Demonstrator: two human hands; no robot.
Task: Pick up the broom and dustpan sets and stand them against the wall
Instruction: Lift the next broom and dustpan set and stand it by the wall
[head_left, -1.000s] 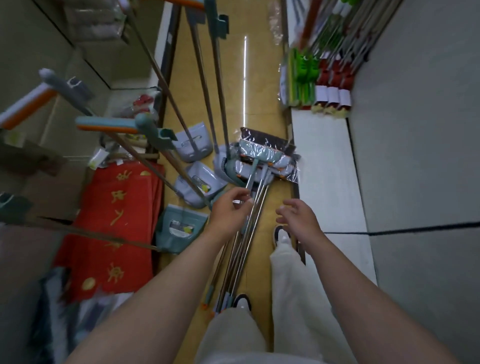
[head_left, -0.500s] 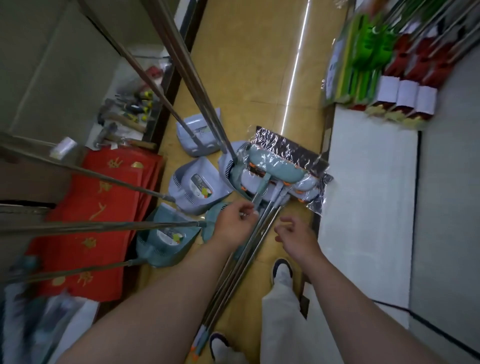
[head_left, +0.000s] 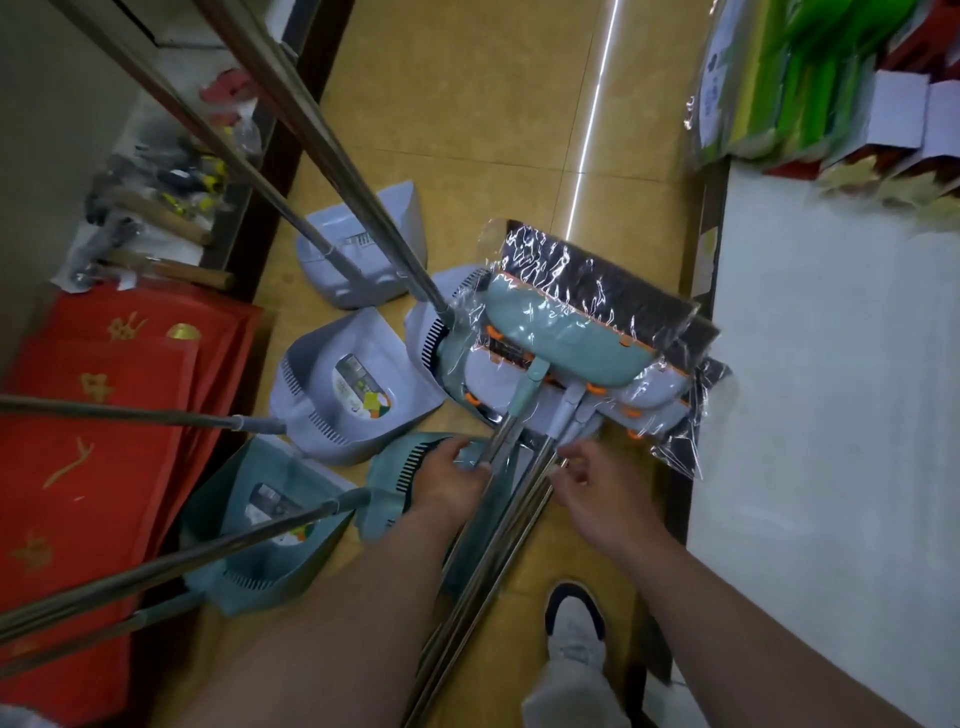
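Observation:
A bundle of broom and dustpan sets lies on the yellow floor, teal and lilac broom heads (head_left: 566, 340) wrapped in clear plastic, dark bristles pointing away. Their steel handles (head_left: 488, 566) run back toward my feet. My left hand (head_left: 451, 480) grips the handles just below the heads, over a teal dustpan (head_left: 395, 488). My right hand (head_left: 597, 491) touches the handles from the right, fingers curled but not clearly closed around them. Several lilac and teal dustpans (head_left: 343, 395) stand to the left, their handles leaning up toward the left.
Red mats with gold characters (head_left: 98, 447) lie at the left. Hammers and tools (head_left: 156, 218) sit on a low shelf behind them. A white platform (head_left: 831, 395) fills the right, with packaged green and red goods (head_left: 810, 88) at its far end. My shoe (head_left: 574, 626) stands beside the handles.
The view has dropped closer to the floor. Both hands have moved up the handles toward the broom heads, and my right hand has come in to touch the handles.

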